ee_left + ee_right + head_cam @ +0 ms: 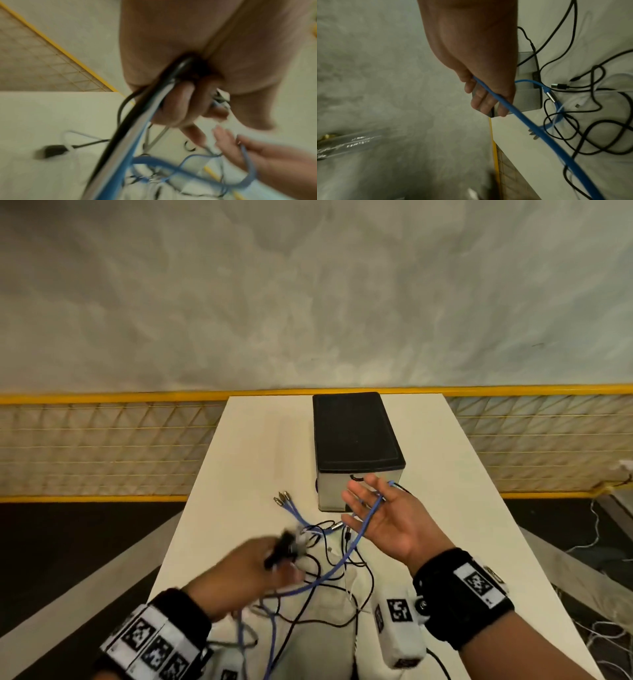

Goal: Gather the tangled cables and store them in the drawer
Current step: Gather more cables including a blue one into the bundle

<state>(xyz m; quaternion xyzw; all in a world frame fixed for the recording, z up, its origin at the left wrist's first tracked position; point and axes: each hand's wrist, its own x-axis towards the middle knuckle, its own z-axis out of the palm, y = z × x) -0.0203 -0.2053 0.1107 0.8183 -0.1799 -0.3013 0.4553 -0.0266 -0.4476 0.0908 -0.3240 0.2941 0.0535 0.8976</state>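
A tangle of black, white and blue cables [329, 580] lies on the white table [253, 440], in front of a small drawer box [352, 433] with a black top and a grey front. My left hand [274, 559] is blurred and grips a bundle of black, white and blue cables [137, 116], lifted above the table. My right hand [366, 508] is held palm up just in front of the drawer front, fingers spread and straight. A blue cable [513, 108] is draped across its fingers and runs down to the tangle. The drawer looks closed.
A yellow-framed mesh fence [102, 446] runs behind and beside the table. Several metal plugs of the blue cable [282, 498] lie left of the box. A black adapter [51, 150] sits on the table. Loose white wires [603, 542] lie on the floor at right.
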